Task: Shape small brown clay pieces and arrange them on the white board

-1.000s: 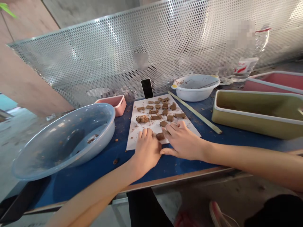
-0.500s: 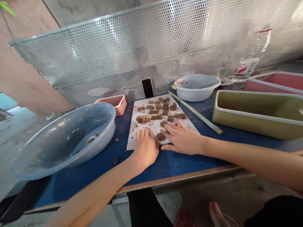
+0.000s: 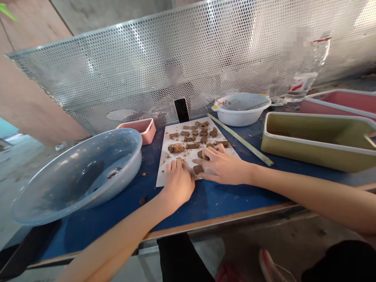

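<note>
My left hand (image 3: pixel 178 179) is closed, fingers curled down at the near left of a white board (image 3: pixel 161 176). Whatever it may hold is hidden, though a bit of brown shows at the fingertips. My right hand (image 3: pixel 221 165) is open over the board's near right part, fingers apart. A brown clay piece (image 3: pixel 198 169) lies between its thumb and forefinger, and another clay piece (image 3: pixel 201 154) is by its other fingers. Several small shaped clay pieces (image 3: pixel 192 145) lie in rows farther back. A rough, crumbly lump (image 3: pixel 176 148) rests at the board's left.
Left stands a large translucent blue basin (image 3: pixel 129 168), with a pink box (image 3: pixel 149 131) behind it. A phone (image 3: pixel 181 110) leans behind the board. Rightward are a flat stick (image 3: pixel 241 139), a white basin (image 3: pixel 242 117), an olive planter (image 3: pixel 305 154) and a plastic bottle (image 3: pixel 304 82).
My right hand has shifted slightly left and away from me, its forefinger now stretched over the clay pieces and its thumb nearer the closest one. My left hand has stayed nearly in place.
</note>
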A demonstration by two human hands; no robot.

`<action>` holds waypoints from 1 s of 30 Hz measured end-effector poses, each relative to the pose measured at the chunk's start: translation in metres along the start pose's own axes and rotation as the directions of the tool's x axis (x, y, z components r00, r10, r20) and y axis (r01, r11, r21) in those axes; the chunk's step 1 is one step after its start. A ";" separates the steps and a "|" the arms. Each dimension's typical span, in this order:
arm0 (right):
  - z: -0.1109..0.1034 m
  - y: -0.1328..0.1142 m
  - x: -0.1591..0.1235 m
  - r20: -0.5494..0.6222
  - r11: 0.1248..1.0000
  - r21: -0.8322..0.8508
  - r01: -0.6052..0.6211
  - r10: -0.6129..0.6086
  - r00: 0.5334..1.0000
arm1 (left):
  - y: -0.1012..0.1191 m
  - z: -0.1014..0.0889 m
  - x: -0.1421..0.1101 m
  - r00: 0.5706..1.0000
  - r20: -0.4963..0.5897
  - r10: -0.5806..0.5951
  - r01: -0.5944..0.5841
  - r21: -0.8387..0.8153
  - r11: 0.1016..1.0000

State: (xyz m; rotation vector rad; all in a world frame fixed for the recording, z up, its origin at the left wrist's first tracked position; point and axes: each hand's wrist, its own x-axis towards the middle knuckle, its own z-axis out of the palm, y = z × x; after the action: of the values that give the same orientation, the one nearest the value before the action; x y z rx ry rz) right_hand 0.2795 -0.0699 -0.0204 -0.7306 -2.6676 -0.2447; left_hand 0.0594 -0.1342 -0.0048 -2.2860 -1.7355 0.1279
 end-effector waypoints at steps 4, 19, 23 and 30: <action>-0.005 0.005 0.001 0.010 0.999 0.047 0.014 -0.014 1.000 | -0.001 0.000 0.003 1.000 -0.008 -0.008 0.007 -0.016 1.000; -0.010 0.029 0.000 -0.084 0.954 -0.153 0.257 -0.272 0.959 | -0.010 0.007 0.014 0.996 -0.087 -0.023 0.019 -0.050 0.999; -0.009 0.032 -0.001 -0.010 0.928 -0.143 0.345 -0.350 0.937 | -0.006 -0.003 0.017 0.977 -0.209 -0.044 0.001 -0.202 0.979; -0.005 0.038 0.001 -0.061 0.934 -0.131 0.334 -0.343 0.937 | 0.037 -0.018 -0.030 0.974 -0.166 0.157 -0.176 -0.108 0.978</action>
State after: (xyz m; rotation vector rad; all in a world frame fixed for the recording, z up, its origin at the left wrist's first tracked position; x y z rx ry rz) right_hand 0.3003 -0.0381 -0.0129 -0.2776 -2.7025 -0.5157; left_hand 0.0893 -0.1752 -0.0004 -2.4545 -1.5118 -0.1263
